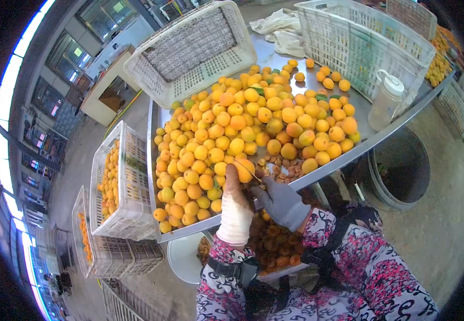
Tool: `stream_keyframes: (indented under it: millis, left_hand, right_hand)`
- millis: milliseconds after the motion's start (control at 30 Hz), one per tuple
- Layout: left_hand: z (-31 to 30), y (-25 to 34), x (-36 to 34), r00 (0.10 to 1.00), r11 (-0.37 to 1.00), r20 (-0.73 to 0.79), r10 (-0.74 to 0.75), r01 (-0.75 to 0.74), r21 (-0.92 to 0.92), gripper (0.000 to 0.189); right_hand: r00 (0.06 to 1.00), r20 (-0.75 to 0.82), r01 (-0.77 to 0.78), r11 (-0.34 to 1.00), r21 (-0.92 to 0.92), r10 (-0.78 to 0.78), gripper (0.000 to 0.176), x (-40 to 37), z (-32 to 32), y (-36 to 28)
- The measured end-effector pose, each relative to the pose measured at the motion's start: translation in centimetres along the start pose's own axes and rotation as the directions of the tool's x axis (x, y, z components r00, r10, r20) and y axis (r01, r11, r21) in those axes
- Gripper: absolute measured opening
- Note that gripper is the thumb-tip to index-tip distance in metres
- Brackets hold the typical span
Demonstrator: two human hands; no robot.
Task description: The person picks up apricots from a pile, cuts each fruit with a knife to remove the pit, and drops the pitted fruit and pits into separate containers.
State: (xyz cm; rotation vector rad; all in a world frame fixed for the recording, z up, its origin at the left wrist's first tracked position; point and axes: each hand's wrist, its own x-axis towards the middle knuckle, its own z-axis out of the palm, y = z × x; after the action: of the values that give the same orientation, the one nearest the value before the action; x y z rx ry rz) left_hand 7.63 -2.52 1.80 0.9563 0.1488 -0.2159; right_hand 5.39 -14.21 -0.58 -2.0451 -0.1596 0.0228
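My left hand, wrapped in white with the fingertips bare, is closed around an orange-yellow apricot at the near edge of a large heap of apricots. Close beside it on the right, my right hand wears a grey glove, its fingers pinched together by the fruit. A thin line like a slim tool runs from these fingers over the apricot; its kind is too small to make out. Brown apricot stones lie on the metal table just beyond my hands. Below them, a container holds darker orange fruit pieces.
The metal table has a raised rim. On it are a tipped white crate, another crate, a cloth and a plastic bottle. Crates of apricots stand left; a bucket and a dark bin stand below.
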Motion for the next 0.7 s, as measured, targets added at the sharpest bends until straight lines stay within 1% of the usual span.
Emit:
stream_keyframes:
  millis: [67, 100, 133, 200, 233, 267, 300, 333, 400, 433, 467, 500, 533, 567, 600, 633, 700]
  left_hand:
    - [-0.1, 0.7, 0.0, 0.996, 0.984, 0.063, 0.063, -0.073, 0.162, 0.046]
    - [-0.5, 0.8, 0.2, 0.989, 0.96, 0.085, 0.122, -0.139, 0.243, 0.043]
    - [-1.3, 0.5, 0.7, 0.989, 0.96, 0.085, 0.121, -0.139, 0.244, 0.043]
    - [-2.7, -0.1, 1.7, 0.959, 0.883, 0.133, 0.251, -0.283, 0.375, 0.041]
    - [-2.3, -0.1, 1.4, 0.959, 0.883, 0.132, 0.249, -0.281, 0.376, 0.041]
    - [-1.3, 0.0, 0.7, 0.986, 0.956, 0.057, 0.154, -0.163, 0.245, 0.04]
    - [-0.7, 0.1, 0.3, 0.999, 0.994, -0.004, 0.048, -0.047, 0.1, 0.038]
    - [-0.4, 0.3, 0.2, 0.999, 0.994, -0.005, 0.048, -0.047, 0.101, 0.038]
    - [0.0, 0.5, 0.2, 0.999, 0.997, 0.024, 0.044, -0.046, 0.068, 0.035]
    - [-0.9, -0.2, 0.7, 0.999, 0.997, 0.025, 0.042, -0.044, 0.07, 0.035]
    - [-2.3, -1.1, 1.5, 0.951, 0.835, 0.118, 0.287, -0.309, 0.456, 0.035]
    - [-3.6, -2.0, 2.0, 0.841, 0.469, 0.297, 0.452, -0.507, 0.723, 0.035]
    - [-3.2, -2.0, 1.8, 0.842, 0.471, 0.294, 0.452, -0.506, 0.723, 0.035]
    - [-2.5, -1.9, 1.5, 0.904, 0.682, 0.165, 0.395, -0.409, 0.607, 0.037]
    - [-1.9, -1.9, 1.4, 0.952, 0.847, 0.052, 0.302, -0.293, 0.444, 0.041]
    - [-1.7, -1.8, 1.5, 0.952, 0.847, 0.052, 0.302, -0.293, 0.444, 0.041]
    - [-1.4, -1.7, 1.6, 0.952, 0.848, 0.059, 0.3, -0.295, 0.441, 0.04]
  right_hand:
    - [1.0, -0.02, 0.01, 0.999, -0.032, -0.011, 0.05, 0.0, 0.3, 0.6]
    - [0.999, -0.038, 0.021, 0.998, -0.062, -0.023, 0.051, 0.0, 0.5, 0.9]
    - [0.999, -0.038, 0.02, 0.998, -0.061, -0.023, 0.051, 0.0, 0.5, 0.8]
    - [0.999, 0.005, 0.038, 0.998, -0.06, -0.038, 0.052, 0.1, 0.3, 0.6]
    - [0.999, 0.006, 0.036, 0.998, -0.059, -0.036, 0.052, 0.1, 0.3, 0.4]
    - [1.0, -0.005, 0.003, 0.996, -0.087, -0.004, 0.051, 0.0, 0.4, 0.1]
    - [1.0, -0.017, -0.028, 0.993, -0.114, 0.027, 0.05, 0.0, 0.4, -0.1]
    - [1.0, -0.016, -0.028, 0.993, -0.112, 0.027, 0.05, 0.1, 0.4, -0.3]
    - [1.0, 0.02, -0.007, 0.977, -0.214, 0.011, 0.05, 0.3, 0.2, -0.5]
    - [1.0, 0.018, -0.009, 0.977, -0.212, 0.013, 0.05, 0.2, 0.1, -0.5]
    - [1.0, 0.014, -0.021, 0.986, -0.166, 0.024, 0.049, 0.2, 0.1, -0.6]
    - [0.999, 0.011, -0.033, 0.992, -0.121, 0.034, 0.048, 0.1, 0.1, -0.5]
    - [0.999, 0.013, -0.034, 0.992, -0.123, 0.036, 0.048, 0.1, 0.7, 0.0]
    - [1.0, -0.012, -0.024, 1.0, -0.004, 0.024, 0.045, 0.2, 1.6, 0.9]
    - [0.999, -0.039, -0.011, 0.993, 0.115, 0.015, 0.042, 0.3, 2.2, 1.7]
    - [0.999, -0.039, -0.011, 0.993, 0.114, 0.016, 0.042, 0.4, 2.3, 1.7]
    - [0.998, -0.006, -0.053, 0.95, 0.308, 0.058, 0.039, 0.5, 2.3, 1.7]
